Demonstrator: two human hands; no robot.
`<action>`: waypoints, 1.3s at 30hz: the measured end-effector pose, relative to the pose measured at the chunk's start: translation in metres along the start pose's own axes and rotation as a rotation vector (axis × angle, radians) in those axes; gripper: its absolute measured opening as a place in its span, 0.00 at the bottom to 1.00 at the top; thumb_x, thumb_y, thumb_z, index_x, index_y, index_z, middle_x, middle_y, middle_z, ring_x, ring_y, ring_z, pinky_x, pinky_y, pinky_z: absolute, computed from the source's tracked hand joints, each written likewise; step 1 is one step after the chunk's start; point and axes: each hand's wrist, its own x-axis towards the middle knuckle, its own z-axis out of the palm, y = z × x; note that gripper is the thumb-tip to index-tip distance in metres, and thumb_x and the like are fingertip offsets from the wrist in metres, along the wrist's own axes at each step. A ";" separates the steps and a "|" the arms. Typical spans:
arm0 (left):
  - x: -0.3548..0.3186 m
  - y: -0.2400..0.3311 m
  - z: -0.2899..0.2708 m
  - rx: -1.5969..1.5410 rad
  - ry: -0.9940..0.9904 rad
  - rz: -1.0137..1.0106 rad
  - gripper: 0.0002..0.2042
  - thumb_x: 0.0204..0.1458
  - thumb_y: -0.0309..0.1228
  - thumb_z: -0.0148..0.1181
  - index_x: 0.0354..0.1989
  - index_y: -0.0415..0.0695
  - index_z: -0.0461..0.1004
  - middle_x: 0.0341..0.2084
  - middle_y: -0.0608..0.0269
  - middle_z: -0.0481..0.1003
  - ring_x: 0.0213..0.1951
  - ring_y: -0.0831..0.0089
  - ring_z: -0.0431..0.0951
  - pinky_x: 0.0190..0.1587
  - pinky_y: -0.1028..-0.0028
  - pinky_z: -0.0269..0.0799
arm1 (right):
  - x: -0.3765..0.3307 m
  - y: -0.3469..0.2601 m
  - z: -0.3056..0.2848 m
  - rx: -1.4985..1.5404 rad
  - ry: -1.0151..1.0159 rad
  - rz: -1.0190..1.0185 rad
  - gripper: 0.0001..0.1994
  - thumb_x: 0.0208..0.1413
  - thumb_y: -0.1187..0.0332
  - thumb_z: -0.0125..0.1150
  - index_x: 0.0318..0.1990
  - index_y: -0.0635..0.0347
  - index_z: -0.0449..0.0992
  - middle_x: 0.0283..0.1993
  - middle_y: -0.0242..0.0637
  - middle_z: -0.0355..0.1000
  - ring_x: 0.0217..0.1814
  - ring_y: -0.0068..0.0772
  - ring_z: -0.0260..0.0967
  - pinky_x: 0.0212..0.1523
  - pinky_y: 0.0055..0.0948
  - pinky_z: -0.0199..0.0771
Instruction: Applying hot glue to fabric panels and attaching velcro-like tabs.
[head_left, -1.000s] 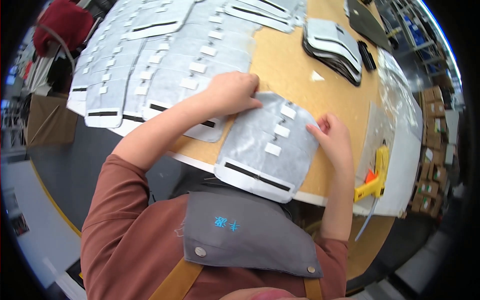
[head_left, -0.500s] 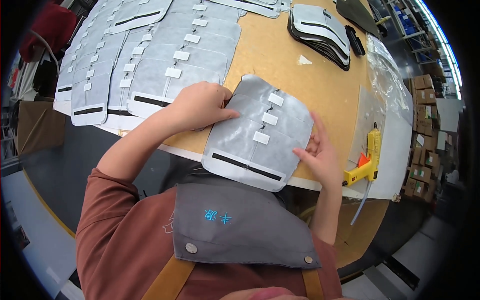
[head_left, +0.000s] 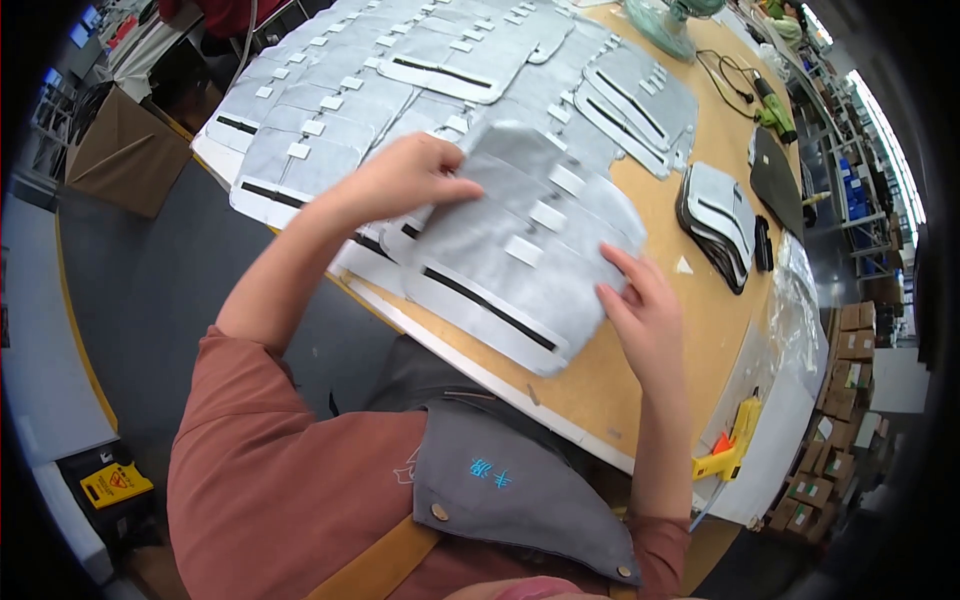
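Between my two hands is a grey, shiny fabric panel [head_left: 500,235] with several white tabs down its middle and a black strip across its near white edge. It is tilted and raised over the table's front part. My left hand [head_left: 405,180] pinches its upper left edge between thumb and fingers. At its right edge, my right hand [head_left: 645,305] is closed with thumb and forefinger on the rim. Behind and left of it, overlapping rows of similar grey panels [head_left: 345,120] cover the table, and the held panel partly hides some of them.
On the right of the table [head_left: 690,330] are a stack of panels [head_left: 722,205], a black oblong object [head_left: 763,243], a dark flat panel [head_left: 775,180] and a yellow glue gun [head_left: 738,440]. A green drill [head_left: 773,108] and a fan [head_left: 665,28] stand farther back. Clear plastic film [head_left: 797,305] lies at the right edge.
The panel has come up from the bare tabletop and now overlaps the laid-out panels, both hands still on it. My view has swung, showing more of the table's far side.
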 end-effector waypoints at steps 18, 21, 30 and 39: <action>0.122 -0.175 -0.129 0.306 0.235 -0.189 0.17 0.49 0.40 0.70 0.24 0.37 0.75 0.14 0.62 0.68 0.21 0.74 0.67 0.26 0.68 0.63 | 0.245 0.008 0.164 -0.125 0.005 -0.200 0.16 0.52 0.73 0.63 0.50 0.61 0.80 0.53 0.50 0.71 0.50 0.50 0.73 0.51 0.39 0.73; 0.123 -0.157 -0.129 0.267 0.162 -0.285 0.15 0.50 0.39 0.70 0.26 0.37 0.76 0.15 0.62 0.69 0.21 0.75 0.68 0.25 0.69 0.63 | 0.245 0.003 0.156 -0.179 -0.034 -0.150 0.16 0.53 0.72 0.61 0.50 0.60 0.80 0.51 0.49 0.73 0.51 0.48 0.73 0.52 0.38 0.73; 0.123 -0.162 -0.136 0.265 0.044 -0.316 0.17 0.50 0.40 0.70 0.23 0.37 0.76 0.15 0.65 0.67 0.21 0.76 0.64 0.25 0.69 0.62 | 0.253 0.002 0.147 0.069 -0.162 0.144 0.18 0.51 0.74 0.53 0.50 0.63 0.81 0.29 0.43 0.80 0.32 0.33 0.79 0.41 0.30 0.76; 0.100 -0.156 -0.111 0.520 0.414 -0.159 0.17 0.52 0.43 0.67 0.44 0.45 0.75 0.26 0.56 0.78 0.28 0.60 0.78 0.32 0.64 0.72 | 0.239 -0.013 0.144 -0.379 0.005 -0.037 0.19 0.57 0.66 0.62 0.56 0.59 0.76 0.57 0.44 0.70 0.49 0.41 0.73 0.49 0.38 0.73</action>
